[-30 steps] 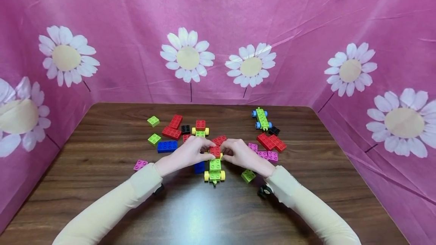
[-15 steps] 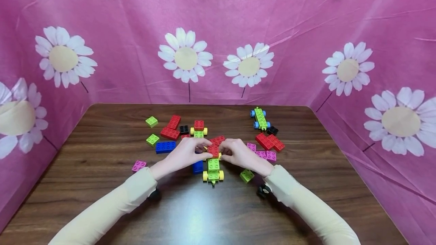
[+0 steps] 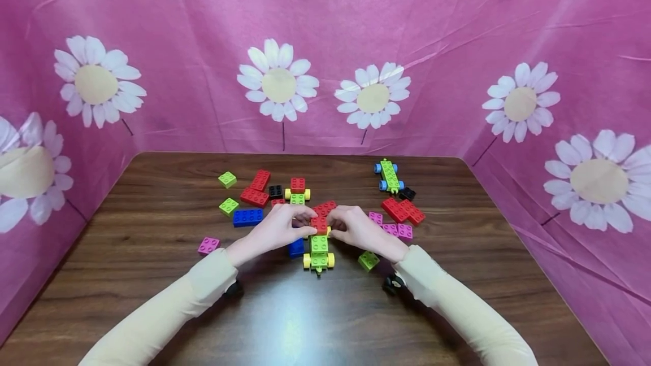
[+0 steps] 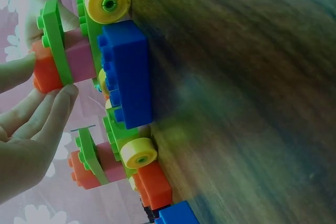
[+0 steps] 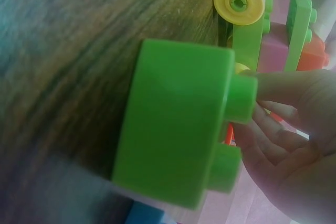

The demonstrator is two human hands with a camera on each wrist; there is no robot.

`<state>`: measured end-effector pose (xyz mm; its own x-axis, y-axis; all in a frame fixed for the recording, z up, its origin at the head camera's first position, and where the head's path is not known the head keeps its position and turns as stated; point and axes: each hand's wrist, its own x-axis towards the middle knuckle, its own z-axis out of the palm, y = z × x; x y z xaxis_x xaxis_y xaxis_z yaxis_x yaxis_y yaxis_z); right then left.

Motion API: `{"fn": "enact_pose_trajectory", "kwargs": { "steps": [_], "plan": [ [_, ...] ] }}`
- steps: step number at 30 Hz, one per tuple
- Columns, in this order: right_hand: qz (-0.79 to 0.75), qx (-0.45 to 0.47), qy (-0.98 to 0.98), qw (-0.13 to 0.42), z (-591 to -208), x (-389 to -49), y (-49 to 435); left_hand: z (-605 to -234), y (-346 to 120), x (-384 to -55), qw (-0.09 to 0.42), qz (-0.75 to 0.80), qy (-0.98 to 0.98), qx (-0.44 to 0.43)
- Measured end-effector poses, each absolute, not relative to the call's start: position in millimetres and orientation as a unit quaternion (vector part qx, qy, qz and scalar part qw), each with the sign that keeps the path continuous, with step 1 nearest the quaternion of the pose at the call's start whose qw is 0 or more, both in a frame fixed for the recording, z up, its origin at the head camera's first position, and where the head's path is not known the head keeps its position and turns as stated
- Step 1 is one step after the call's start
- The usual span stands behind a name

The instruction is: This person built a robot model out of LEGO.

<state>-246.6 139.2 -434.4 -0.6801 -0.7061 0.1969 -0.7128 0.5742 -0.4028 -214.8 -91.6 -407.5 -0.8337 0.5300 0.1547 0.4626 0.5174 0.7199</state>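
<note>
Nearest on the counter (image 3: 300, 326), a yellow-wheeled car (image 3: 319, 246) has a green block (image 3: 368, 261) at its 4 o'clock. Toward its 12 o'clock, the left hand (image 3: 276, 227) pinches the car's red-topped stack (image 3: 319, 225); at the stack's 3 o'clock, the right hand (image 3: 360, 229) has its fingers bent, though whether they grip it I cannot tell. Beyond, another car (image 3: 297, 199) sits at 11 o'clock and a blue-wheeled base (image 3: 389, 176) at 2 o'clock, before a pink curtain (image 3: 325, 10).

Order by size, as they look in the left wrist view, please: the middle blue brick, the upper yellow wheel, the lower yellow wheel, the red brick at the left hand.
1. Blue brick
2. Upper yellow wheel
3. Lower yellow wheel
Not ranked: red brick, too similar to either wheel to be sure.
</note>
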Motion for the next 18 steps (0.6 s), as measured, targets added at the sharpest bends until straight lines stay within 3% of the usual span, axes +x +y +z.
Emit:
{"fn": "enact_pose_trajectory", "kwargs": {
  "steps": [18],
  "plan": [
    [0.24, 0.392, -0.888, 0.0, -433.3, -245.1, 138.2, -402.9, -90.2, -216.2, 0.036, 0.363, 0.886, 0.286]
  ]
}}
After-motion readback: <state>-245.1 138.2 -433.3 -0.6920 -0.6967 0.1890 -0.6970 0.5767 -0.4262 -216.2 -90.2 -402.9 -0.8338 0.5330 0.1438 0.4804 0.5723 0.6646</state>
